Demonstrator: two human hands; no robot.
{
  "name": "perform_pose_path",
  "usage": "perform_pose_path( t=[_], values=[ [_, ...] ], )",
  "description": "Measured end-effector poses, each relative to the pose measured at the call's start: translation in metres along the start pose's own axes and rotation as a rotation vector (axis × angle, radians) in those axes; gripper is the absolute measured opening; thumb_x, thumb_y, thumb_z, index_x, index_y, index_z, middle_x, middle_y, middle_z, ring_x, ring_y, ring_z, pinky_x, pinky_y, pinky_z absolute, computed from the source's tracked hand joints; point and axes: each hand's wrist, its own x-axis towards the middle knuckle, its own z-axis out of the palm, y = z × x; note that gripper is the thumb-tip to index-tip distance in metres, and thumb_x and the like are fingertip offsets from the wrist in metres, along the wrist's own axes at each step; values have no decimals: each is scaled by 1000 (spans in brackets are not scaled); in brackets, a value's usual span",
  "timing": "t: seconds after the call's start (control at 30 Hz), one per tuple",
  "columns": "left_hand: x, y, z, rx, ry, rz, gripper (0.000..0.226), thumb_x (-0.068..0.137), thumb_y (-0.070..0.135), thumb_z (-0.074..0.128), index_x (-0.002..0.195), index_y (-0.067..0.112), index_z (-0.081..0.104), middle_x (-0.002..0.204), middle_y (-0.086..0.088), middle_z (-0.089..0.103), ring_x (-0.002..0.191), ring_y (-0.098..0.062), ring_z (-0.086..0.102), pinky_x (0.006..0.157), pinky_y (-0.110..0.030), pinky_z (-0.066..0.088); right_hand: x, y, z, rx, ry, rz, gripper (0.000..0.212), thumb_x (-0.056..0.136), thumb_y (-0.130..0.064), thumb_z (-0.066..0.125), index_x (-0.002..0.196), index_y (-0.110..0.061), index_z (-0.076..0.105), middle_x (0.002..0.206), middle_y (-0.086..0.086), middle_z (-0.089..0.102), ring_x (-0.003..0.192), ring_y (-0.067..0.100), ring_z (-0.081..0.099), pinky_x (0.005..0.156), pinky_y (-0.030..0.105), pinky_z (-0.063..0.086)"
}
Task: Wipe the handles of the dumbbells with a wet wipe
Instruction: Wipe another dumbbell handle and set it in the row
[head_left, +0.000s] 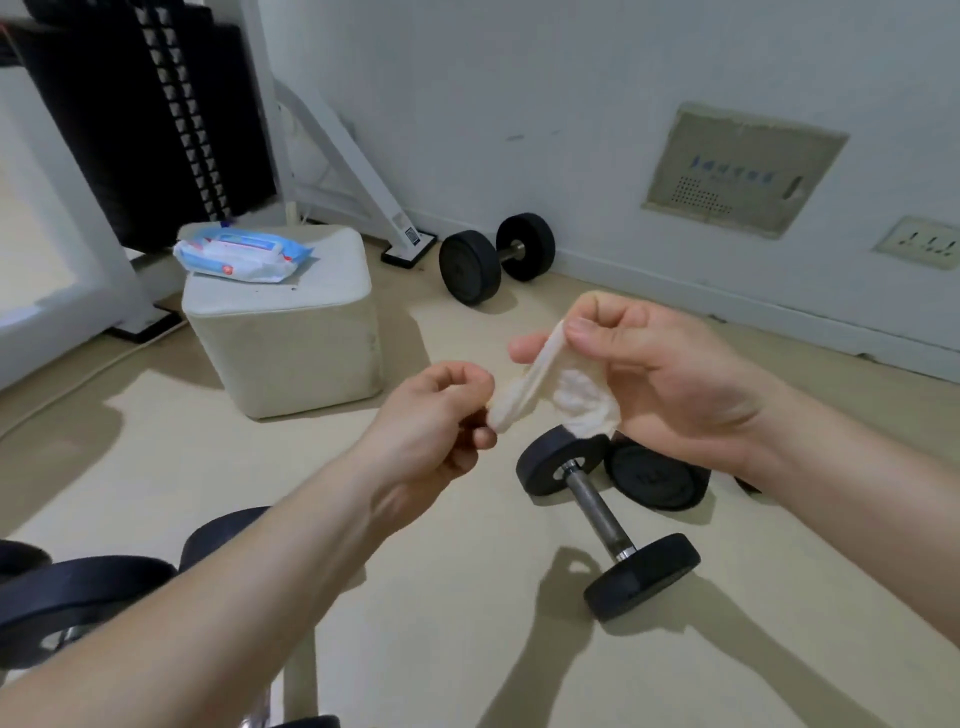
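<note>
Pinched between curled left fingers (457, 376) and thumb: one twisted end of the wet wipe (571, 395); gripped at the other end under the thumb and curled right fingers (618, 317), crumpled bulk bunched against the right palm; pulled into a rope-like strand between left hand (436, 421) and right hand (660, 374); both hands raised in the air above the floor (441, 597), close together, not touching each other; no contact with any dumbbell handle.

Directly below the wipe: near dumbbell (597, 506) lying on the floor, bare metal handle, black round ends, one end just under the hanging wipe, the other toward the camera; just beside it, second dumbbell (657, 478), only one flat black end visible, rest hidden by the right wrist; touching or just apart from the near one, cannot tell.

Farther back: far dumbbell (470, 267) on the floor by the wall (519, 78), well apart from the hands; at lower left, dark dumbbell discs (78, 592) partly behind the left forearm.

Left of the hands: beige cube pouf (291, 338) on the floor; on top of it, wipe pack (241, 254), blue and white, lying flat, flap state unclear; behind it, white frame (353, 171) and black pads (130, 114); on the wall at right, beige panel (743, 169) and socket (919, 241).
</note>
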Motion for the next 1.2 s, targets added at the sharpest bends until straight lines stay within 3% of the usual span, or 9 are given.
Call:
perform_pose_path(
  t=[0.17, 0.3, 0.5, 0.6, 0.83, 0.97, 1.04, 1.1, 1.2],
  values=[
    [11, 5, 40, 503, -182, 12, 12, 96, 13, 53, 92, 14, 65, 80, -5, 69, 69, -11, 58, 63, -24, 40, -8, 13, -65, 21, 172, -77, 4, 81, -15, 64, 80, -12, 66, 80, 7, 67, 74, 20, 58, 77, 36, 45],
    [38, 2, 82, 951, -117, 83, 12, 95, 25, 56, 88, 22, 66, 86, 4, 66, 78, -10, 58, 69, -24, 47, -19, 26, -112, 66, 241, -57, 19, 74, -12, 70, 94, -9, 70, 79, 1, 68, 75, 16, 62, 76, 32, 50],
    [79, -10, 154, 400, -184, 69, 41, 88, 42, 61, 101, 3, 63, 84, -9, 64, 79, -20, 60, 74, -32, 49, -24, 41, -168, 25, 289, -88, 32, 75, -13, 68, 106, -20, 71, 105, 6, 71, 102, 24, 66, 91, 42, 51],
    [92, -38, 180, 300, -87, 88, 37, 76, 26, 75, 96, -2, 63, 86, -17, 65, 80, -27, 59, 84, -43, 49, -26, 53, -197, 62, 240, -57, 34, 88, -4, 58, 113, -24, 66, 109, 1, 71, 105, 19, 65, 91, 37, 52],
    [88, -99, 200, -67, 51, 22, 10, 93, 9, 57, 84, 8, 53, 65, -5, 60, 53, -16, 57, 53, -21, 49, -35, 93, -252, 226, 128, 140, 44, 70, -3, 65, 114, -4, 59, 94, 18, 69, 86, 28, 66, 72, 34, 57],
    [83, -130, 187, 337, 177, 110, 15, 96, 11, 54, 83, 10, 48, 59, 3, 52, 51, -15, 44, 49, -22, 39, -34, 118, -263, 67, -87, 399, 32, 72, -4, 68, 104, -1, 69, 96, 19, 70, 84, 27, 66, 78, 38, 54],
    [80, -145, 175, 616, 245, 174, 12, 96, 18, 56, 85, 17, 50, 60, 9, 54, 55, -15, 46, 54, -26, 41, -29, 135, -263, -287, -62, 338, 12, 74, -9, 75, 83, -2, 72, 76, 14, 64, 71, 24, 58, 71, 37, 48],
    [74, -159, 166, 764, 315, 187, 9, 93, 25, 59, 88, 25, 52, 67, 6, 59, 63, -15, 52, 63, -30, 46, -25, 151, -265, -528, 21, 202, 15, 75, -17, 78, 72, -6, 67, 68, 2, 55, 66, 17, 50, 66, 33, 42],
    [60, -187, 167, 1119, 228, 91, 28, 83, 42, 68, 107, 34, 54, 94, 13, 60, 89, -9, 52, 77, -30, 48, -29, 171, -267, -753, -184, 188, 11, 75, -21, 78, 71, -20, 68, 99, -17, 65, 88, 1, 59, 79, 22, 44]
  ],
)
